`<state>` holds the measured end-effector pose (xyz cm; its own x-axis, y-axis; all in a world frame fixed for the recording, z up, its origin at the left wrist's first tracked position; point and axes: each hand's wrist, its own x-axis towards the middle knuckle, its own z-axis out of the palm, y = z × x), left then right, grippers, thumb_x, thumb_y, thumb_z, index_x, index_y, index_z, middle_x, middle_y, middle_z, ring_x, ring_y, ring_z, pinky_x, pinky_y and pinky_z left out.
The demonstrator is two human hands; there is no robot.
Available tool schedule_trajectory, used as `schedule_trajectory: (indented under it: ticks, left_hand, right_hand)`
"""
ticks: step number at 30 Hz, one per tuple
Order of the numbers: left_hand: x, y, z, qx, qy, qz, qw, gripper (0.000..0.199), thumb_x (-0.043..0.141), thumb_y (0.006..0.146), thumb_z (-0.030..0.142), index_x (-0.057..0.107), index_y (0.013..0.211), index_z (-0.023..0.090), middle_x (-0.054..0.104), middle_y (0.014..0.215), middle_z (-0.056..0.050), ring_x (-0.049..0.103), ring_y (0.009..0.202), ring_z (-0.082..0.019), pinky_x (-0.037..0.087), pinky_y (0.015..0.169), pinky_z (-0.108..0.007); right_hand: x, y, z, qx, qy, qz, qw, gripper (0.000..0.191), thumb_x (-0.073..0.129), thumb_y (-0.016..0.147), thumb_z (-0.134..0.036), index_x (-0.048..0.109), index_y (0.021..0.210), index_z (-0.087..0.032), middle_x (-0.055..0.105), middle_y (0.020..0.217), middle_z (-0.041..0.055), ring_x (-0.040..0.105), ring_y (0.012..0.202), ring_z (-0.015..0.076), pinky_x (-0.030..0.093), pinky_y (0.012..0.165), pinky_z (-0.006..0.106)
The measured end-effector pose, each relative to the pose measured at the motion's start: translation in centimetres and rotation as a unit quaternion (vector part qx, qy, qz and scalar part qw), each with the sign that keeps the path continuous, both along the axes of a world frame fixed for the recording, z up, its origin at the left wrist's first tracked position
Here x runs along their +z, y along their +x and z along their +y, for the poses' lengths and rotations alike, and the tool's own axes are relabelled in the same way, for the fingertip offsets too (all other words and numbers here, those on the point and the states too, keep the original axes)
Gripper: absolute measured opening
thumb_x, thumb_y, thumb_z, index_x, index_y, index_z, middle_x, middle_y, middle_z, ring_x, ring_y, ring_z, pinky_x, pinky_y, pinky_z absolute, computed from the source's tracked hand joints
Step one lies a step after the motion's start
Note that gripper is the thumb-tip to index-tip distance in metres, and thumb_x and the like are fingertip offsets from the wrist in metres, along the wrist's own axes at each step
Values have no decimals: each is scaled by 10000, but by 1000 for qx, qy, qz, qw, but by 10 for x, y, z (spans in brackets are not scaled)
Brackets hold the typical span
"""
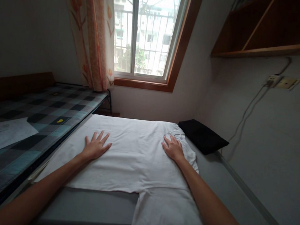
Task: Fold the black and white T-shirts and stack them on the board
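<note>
A white T-shirt [131, 160] lies spread sideways over the table, its collar end to the right. One sleeve hangs over the table's front edge. My left hand [96, 146] rests flat on the body of the shirt, fingers spread. Near the collar, my right hand [173, 148] also lies on the cloth with its fingers apart. Neither hand grips the fabric. Small wrinkles run across the shirt between the hands. Just beyond my right hand sits a folded black cloth item [203, 135]; its exact kind cannot be made out.
The grey table [97, 207] meets the wall on the right. Along the left stands a bed with a checked mattress [68, 100] and a white paper [3, 134] on it. Power cords [246, 113] run down the right wall. A wooden shelf [272, 46] hangs above.
</note>
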<state>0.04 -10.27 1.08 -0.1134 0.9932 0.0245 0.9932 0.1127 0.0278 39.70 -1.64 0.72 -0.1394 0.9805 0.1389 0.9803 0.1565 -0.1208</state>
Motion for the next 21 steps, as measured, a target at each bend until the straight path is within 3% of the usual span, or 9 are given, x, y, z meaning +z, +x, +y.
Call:
schedule_trajectory:
  ticks: [6,10,15,21]
  left_hand:
    - [1,-4,26,2,4,-3,1000,674,238,907,635,234,1508,331,172,1595,-65,141,1438,-407,159,1049,-709]
    - [0,-2,28,0,21,-6,1000,652,251,919,606,273,1500,313,205,1587,-71,164,1434,-403,167,1060,-694]
    - [0,4,13,-7,46,9,999,575,265,956,493,343,1479,268,267,1566,-90,227,1424,-368,191,1085,-639]
    - [2,7,-17,-51,37,5,998,548,284,966,448,347,1478,259,279,1560,-91,223,1434,-336,199,1095,-612]
  right_hand:
    - [2,-4,25,2,-7,5,1000,534,377,939,-472,460,1424,-266,360,1520,110,280,1409,270,201,1118,441]
    - [1,-3,28,8,14,17,1000,509,390,942,-443,498,1397,-241,382,1506,126,301,1401,270,222,1116,436]
    - [-1,3,10,22,42,24,999,473,385,950,-363,555,1344,-165,405,1487,150,350,1375,257,256,1115,384]
    - [-7,21,-32,66,53,-7,996,485,354,962,-380,528,1369,-183,418,1483,127,340,1384,265,265,1118,429]
